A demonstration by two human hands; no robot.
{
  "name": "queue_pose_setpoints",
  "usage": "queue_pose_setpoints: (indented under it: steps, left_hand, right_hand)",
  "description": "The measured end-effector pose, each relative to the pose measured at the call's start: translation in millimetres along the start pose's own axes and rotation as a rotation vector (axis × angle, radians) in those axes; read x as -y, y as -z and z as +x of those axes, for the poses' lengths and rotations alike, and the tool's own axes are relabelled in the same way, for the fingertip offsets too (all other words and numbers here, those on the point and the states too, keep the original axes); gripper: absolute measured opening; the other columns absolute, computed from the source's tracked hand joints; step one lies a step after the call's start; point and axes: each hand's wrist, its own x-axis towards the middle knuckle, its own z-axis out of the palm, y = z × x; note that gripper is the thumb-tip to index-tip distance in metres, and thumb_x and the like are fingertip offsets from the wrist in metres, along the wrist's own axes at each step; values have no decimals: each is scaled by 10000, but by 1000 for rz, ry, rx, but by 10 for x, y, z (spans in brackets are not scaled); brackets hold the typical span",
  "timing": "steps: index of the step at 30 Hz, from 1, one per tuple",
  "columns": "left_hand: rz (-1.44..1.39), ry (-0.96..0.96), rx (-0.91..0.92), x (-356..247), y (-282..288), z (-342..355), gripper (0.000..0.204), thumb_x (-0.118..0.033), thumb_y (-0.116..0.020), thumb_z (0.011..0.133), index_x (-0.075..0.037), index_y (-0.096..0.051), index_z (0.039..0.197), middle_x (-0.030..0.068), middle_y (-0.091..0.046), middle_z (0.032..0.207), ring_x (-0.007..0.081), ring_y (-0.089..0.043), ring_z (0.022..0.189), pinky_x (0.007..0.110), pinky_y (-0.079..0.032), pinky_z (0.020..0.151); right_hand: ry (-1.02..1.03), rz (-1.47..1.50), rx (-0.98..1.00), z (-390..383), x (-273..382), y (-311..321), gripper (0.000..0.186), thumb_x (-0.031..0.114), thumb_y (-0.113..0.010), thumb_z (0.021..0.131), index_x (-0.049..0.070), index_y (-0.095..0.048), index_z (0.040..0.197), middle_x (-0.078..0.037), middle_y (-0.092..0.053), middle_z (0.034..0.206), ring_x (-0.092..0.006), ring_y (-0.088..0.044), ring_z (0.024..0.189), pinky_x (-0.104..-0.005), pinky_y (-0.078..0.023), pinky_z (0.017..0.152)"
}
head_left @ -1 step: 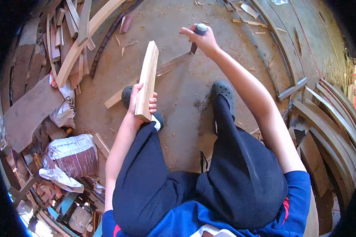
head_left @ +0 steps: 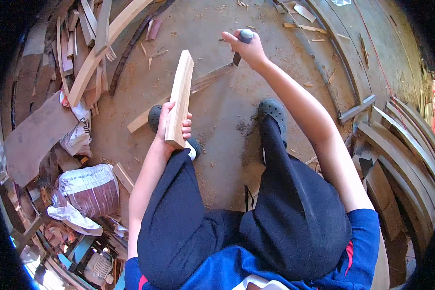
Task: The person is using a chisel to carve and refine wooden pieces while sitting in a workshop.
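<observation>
My left hand (head_left: pixel 171 121) is closed around the near end of a pale squared wooden piece (head_left: pixel 180 92), tilted up and away above my left shoe. Farther out to the right, my right hand (head_left: pixel 250 50) grips a chisel by its dark handle (head_left: pixel 246 36), which has a rounded grey cap. A bit of its flat blade (head_left: pixel 237 59) shows below the fist, pointing down. The blade's tip appears close to the end of a wooden strip (head_left: pixel 212 77) lying on the floor; whether they touch I cannot tell. The left hand's piece hides part of that strip.
Curved timber and offcuts (head_left: pixel 89 72) pile up at the far left. A printed sack (head_left: pixel 89 188) stands at the left, near a brown board (head_left: pixel 41 135). More curved beams (head_left: pixel 401 164) lie at the right. Wood chips litter the floor around my shoes (head_left: pixel 273 116).
</observation>
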Motion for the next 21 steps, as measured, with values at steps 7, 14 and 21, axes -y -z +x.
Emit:
queue_pose_setpoints:
  steps: [7,14,21]
  left_hand:
    - [-2,0,10,13,19,6,610,-633,-441,763,-31,-466,856,10,-424,619,113,-406,444,246,-380,404]
    - [4,-16,17,7,41,-3,608,-630,-447,761,-30,-468,854,12,-423,615,115,-408,445,247,-388,406]
    - [7,-1,13,9,83,12,616,-634,-453,753,-27,-474,858,13,-426,616,118,-413,447,250,-388,408]
  right_hand:
    - [-66,24,-287,27,-39,-122,368,332,-708,774,55,-537,602,26,-496,540,-68,-462,510,-244,-399,482]
    - [-72,60,-332,87,-85,-55,342,300,-698,784,46,-546,614,8,-514,534,-82,-492,492,-248,-397,466]
    - [-35,61,-330,83,-113,-55,347,298,-685,792,45,-544,601,10,-507,509,-81,-494,477,-249,-403,461]
